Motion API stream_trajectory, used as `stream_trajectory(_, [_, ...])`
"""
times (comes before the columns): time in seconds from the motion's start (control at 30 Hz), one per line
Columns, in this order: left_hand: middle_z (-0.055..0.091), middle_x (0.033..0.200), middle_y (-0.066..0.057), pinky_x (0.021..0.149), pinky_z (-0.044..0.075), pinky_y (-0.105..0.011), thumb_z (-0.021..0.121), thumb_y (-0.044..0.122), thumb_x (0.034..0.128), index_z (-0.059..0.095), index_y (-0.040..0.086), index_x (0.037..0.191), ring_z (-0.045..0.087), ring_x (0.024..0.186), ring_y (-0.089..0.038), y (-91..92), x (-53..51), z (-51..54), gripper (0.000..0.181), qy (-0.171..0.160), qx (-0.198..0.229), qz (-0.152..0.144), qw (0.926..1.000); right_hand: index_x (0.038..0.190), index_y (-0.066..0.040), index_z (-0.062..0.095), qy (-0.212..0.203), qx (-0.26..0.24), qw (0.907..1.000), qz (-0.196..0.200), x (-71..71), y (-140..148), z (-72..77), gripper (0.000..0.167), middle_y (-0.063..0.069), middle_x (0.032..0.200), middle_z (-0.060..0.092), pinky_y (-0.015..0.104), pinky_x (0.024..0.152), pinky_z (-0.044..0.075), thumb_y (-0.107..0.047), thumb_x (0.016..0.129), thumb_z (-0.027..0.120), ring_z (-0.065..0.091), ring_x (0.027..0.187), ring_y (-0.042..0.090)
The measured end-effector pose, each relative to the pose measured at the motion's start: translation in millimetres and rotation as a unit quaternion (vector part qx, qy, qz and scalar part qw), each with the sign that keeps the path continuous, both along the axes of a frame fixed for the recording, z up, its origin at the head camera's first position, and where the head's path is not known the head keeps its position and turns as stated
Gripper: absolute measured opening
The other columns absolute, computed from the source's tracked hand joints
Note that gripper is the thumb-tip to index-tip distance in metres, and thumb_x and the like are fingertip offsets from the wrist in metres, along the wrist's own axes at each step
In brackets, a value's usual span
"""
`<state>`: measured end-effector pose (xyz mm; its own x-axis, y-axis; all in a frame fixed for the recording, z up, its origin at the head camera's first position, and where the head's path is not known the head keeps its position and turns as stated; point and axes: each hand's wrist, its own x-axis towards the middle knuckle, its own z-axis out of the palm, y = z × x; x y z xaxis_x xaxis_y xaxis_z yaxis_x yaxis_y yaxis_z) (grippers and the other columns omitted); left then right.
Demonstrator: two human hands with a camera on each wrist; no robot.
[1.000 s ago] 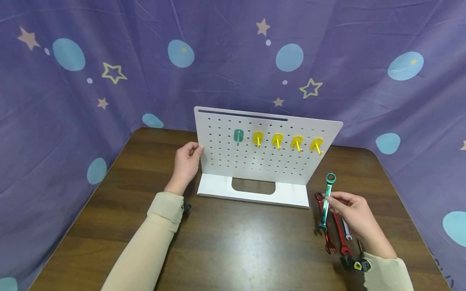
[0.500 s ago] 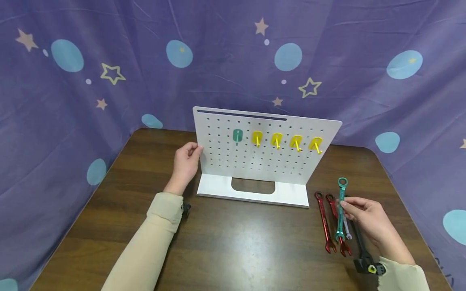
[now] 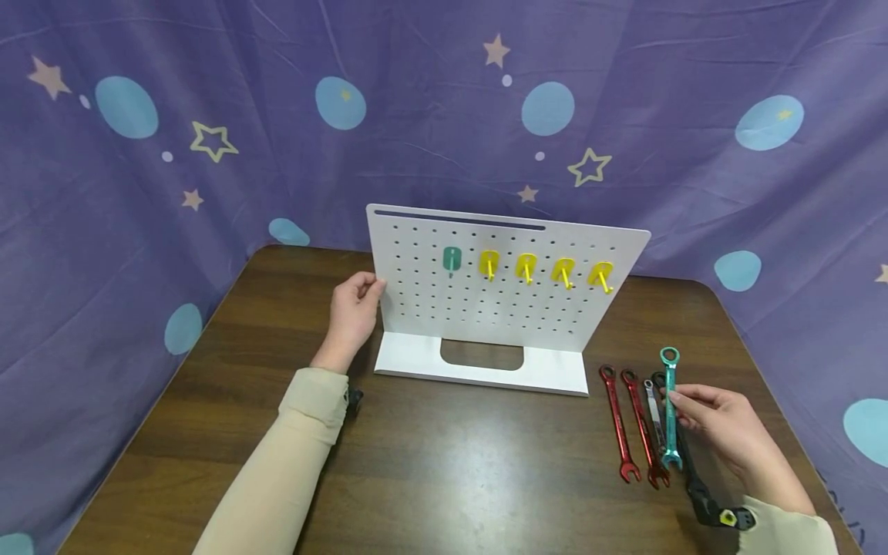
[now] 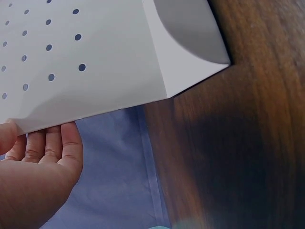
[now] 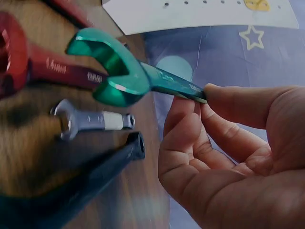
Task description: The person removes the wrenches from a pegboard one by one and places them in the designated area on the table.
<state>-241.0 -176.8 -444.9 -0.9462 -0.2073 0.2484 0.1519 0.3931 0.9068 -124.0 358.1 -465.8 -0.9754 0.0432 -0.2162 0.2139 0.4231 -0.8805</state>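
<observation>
A white pegboard point(image 3: 479, 308) stands upright on its base, with one green hook point(image 3: 452, 258) and several yellow hooks point(image 3: 526, 266) in a row. My left hand point(image 3: 354, 312) pinches the board's left edge, thumb in front and fingers behind, as the left wrist view shows. Between thumb and fingers of my right hand point(image 3: 728, 432) is a green combination wrench point(image 5: 119, 76), ring end away from me in the head view. It hangs over a small silver wrench point(image 5: 93, 120) and a black wrench point(image 5: 86, 181). Two red wrenches, one nearer the board point(image 3: 620, 424) and one beside it point(image 3: 641, 424), lie to the left.
The brown wooden table point(image 3: 444, 470) carries everything. A purple curtain point(image 3: 430, 162) with stars and blue spots hangs close behind and at both sides. The pegboard's base point(image 3: 409, 354) has a cut-out in its middle.
My right hand has carried the green wrench rightward and slightly toward me, from over the red wrenches to over the silver and black ones. The left hand has stayed at the pegboard's edge.
</observation>
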Motion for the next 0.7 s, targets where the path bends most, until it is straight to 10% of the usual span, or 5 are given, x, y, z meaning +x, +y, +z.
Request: stream_trajectory(0.7, [0.069, 0.095, -0.018, 0.064, 0.045, -0.023, 0.060, 0.012, 0.1044, 0.068, -0.006, 0.105, 0.054, 0.076, -0.019, 0.6, -0.4, 0.1, 0.019, 0.000, 0.000, 0.004, 1.0000, 0.125, 0.022, 0.055, -0.042, 0.063, 0.9970, 0.015, 4.6, 39, -8.2, 0.048, 0.005, 0.090, 0.064, 0.032, 0.065, 0.053, -0.021, 0.105, 0.060, 0.058, 0.074, 0.013])
